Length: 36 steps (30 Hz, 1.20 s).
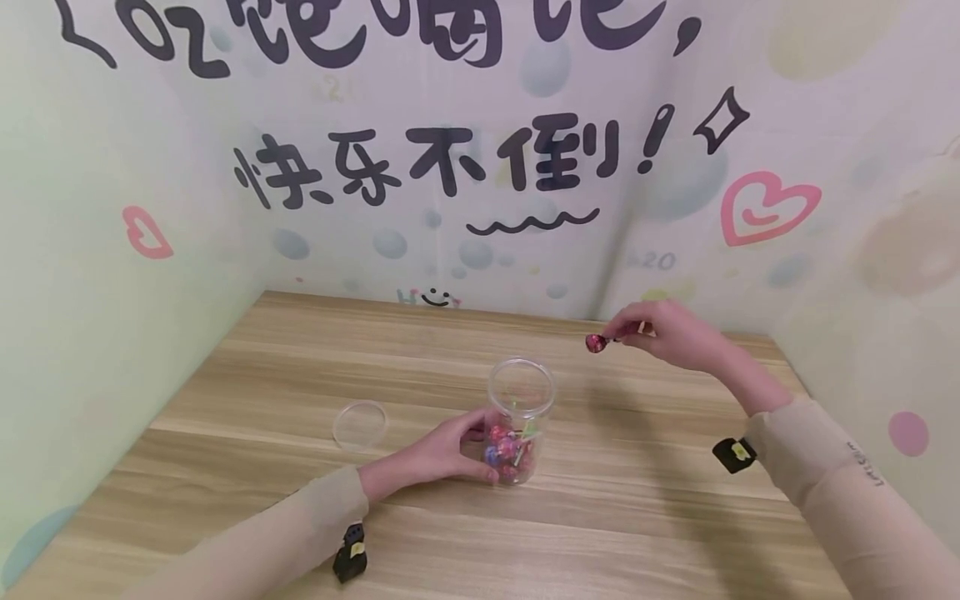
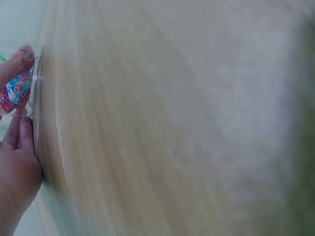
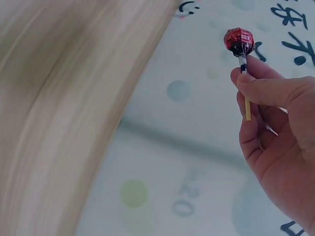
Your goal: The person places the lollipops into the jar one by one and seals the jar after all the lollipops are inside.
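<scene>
A person's right hand (image 1: 671,333) pinches a red-wrapped lollipop (image 3: 239,42) by its stick between thumb and fingers, the candy head projecting past the fingertips and the pale end of the stick showing below the thumb. The hand is raised above the wooden table (image 1: 615,542), to the right of an upright clear jar (image 1: 552,393) and farther from the wearer; the lollipop is apart from the jar, on the side of the right hand nearer to it. The left hand (image 1: 442,450) grips the jar low on its near left side, thumb toward the wearer. More wrapped lollipops (image 1: 508,450), red, pink and blue, fill the jar's lower part beside that hand's fingers; the left wrist view catches them only at its edge, so the full wrap of the fingers is hard to judge. A clear round lid (image 1: 360,427) lies flat just beyond the left wrist. Behind both hands stands a wall (image 1: 337,258) with dark lettering and pale bubbles.
</scene>
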Motion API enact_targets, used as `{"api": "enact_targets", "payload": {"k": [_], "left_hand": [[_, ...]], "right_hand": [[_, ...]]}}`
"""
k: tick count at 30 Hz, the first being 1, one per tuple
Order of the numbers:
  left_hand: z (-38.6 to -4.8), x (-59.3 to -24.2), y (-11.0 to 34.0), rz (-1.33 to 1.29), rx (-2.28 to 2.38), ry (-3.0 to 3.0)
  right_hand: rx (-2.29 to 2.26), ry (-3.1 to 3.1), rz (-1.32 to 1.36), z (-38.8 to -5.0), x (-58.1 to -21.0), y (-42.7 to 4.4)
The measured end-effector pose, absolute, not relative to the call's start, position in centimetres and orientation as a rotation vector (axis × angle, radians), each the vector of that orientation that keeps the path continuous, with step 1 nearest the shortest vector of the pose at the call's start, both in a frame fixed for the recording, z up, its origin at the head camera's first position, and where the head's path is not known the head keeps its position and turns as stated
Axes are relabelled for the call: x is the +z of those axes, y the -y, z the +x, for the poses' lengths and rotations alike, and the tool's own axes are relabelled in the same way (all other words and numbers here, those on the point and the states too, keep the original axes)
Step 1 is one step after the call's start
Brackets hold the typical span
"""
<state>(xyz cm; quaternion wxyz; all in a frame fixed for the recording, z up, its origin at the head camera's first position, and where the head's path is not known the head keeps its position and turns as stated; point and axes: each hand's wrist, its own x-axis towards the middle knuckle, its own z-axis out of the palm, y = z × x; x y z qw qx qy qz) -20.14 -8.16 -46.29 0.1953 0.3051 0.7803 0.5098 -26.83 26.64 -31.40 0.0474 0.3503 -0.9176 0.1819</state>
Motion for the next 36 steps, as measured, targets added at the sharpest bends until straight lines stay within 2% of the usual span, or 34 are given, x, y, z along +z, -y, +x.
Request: {"api": "enact_targets", "payload": {"k": [19, 36], "left_hand": [[-20.5, -46.2, 8.1, 0.844, 1.424, -2.194], [-20.2, -46.3, 8.3, 0.866, 1.449, -2.149]], "right_hand": [[0.606, 2.807, 1.212, -23.0, -25.5, -19.8], [0.743, 2.800, 1.397, -20.4, -26.3, -15.6]]}}
